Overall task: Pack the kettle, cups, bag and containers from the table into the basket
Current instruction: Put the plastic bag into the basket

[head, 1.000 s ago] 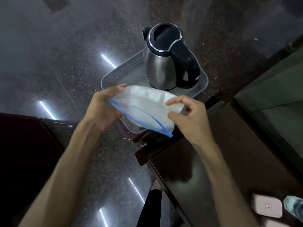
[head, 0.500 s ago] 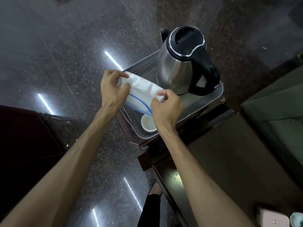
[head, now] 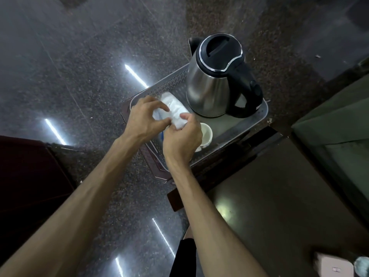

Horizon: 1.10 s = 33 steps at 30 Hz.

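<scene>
The scene is dim and bluish. Overhead strip lights glare as bright white streaks on the polished floor [head: 79, 62], and a softer patch shines on the dark counter [head: 225, 208]. The steel kettle [head: 211, 84] catches highlights. Wide-angle bending stretches the edges; the lower right corner is blurred.

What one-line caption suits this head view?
Both hands, left and right, tuck a folded bag into the basket beside kettle and cup.
</scene>
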Each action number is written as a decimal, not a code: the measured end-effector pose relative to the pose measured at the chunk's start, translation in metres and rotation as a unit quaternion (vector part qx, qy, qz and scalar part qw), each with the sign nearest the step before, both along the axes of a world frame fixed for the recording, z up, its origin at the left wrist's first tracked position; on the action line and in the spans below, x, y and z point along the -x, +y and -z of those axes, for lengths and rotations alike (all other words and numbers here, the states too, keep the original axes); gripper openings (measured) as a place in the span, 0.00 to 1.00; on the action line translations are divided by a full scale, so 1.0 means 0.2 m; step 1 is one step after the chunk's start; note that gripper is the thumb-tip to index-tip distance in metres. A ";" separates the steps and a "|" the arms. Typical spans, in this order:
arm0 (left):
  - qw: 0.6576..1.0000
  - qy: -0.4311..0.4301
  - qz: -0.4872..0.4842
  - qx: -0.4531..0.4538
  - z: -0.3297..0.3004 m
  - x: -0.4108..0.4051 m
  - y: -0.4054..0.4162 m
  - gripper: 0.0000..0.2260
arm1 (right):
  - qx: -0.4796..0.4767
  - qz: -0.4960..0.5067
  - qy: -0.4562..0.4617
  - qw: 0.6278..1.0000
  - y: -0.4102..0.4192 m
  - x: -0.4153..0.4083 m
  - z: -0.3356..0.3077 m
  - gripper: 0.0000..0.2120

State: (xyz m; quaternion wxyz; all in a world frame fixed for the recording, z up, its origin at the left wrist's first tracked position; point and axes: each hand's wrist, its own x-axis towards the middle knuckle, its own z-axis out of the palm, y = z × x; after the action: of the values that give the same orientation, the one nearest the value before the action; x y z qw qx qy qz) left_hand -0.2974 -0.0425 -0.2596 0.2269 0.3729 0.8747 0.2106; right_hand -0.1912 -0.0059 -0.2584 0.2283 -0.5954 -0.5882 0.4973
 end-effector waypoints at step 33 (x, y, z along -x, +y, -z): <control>0.957 0.152 0.134 0.207 0.04 -0.11 0.00 0.42 | -0.208 -0.395 -0.224 0.866 0.30 -0.24 0.01 0.18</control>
State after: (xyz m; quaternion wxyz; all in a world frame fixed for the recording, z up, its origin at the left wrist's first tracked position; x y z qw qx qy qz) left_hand -0.2758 -0.0419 -0.2671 0.1898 0.4590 0.8653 -0.0665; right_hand -0.1440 0.0533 -0.2595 -0.0065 -0.3472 -0.8996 0.2649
